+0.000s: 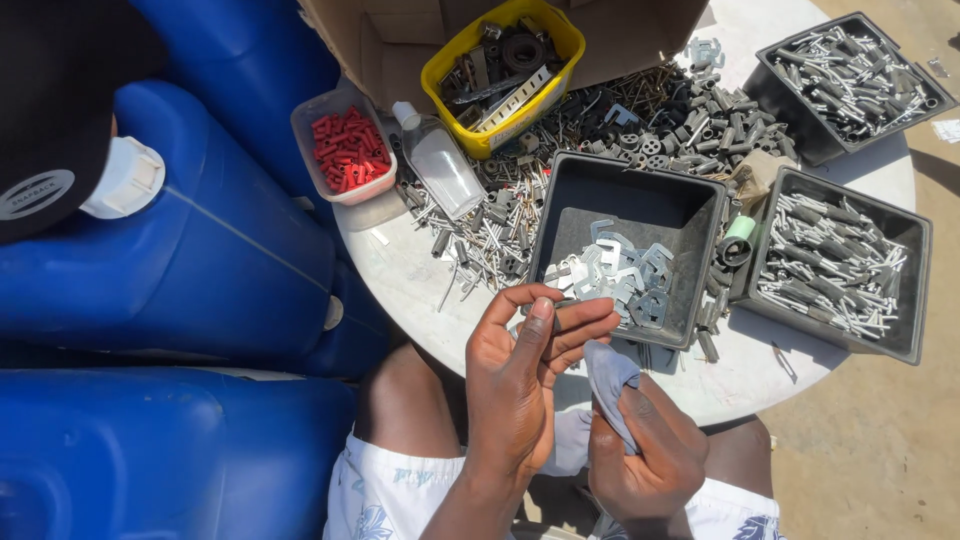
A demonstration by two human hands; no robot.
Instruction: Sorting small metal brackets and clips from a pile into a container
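- Blue drums (200,250) fill the left side, one with a white cap (125,178).
- A round white table (420,270) sits to their right, strewn with loose metal parts.
- On its left edge, a clear tub (343,150) holds red plugs, with a clear bottle (437,160) lying just beside it.
- Behind them, a yellow tub (500,70) of dark parts rests in a cardboard box (380,40).
- The left hand (520,385) rises from the lap, palm towards the camera. Its fingers (575,325) curl over and the thumb (535,330) presses in, pinching something small; what it is cannot be made out.
- Just beyond that hand, a black tray (690,215) holds flat grey metal plates (625,275).
- The right hand (645,450) is lower, just beside the left, fingers closed around a grey cloth (608,375) that pokes up towards the left fingertips.
- Further right, two black trays (915,290) (775,85) hold silver pins.
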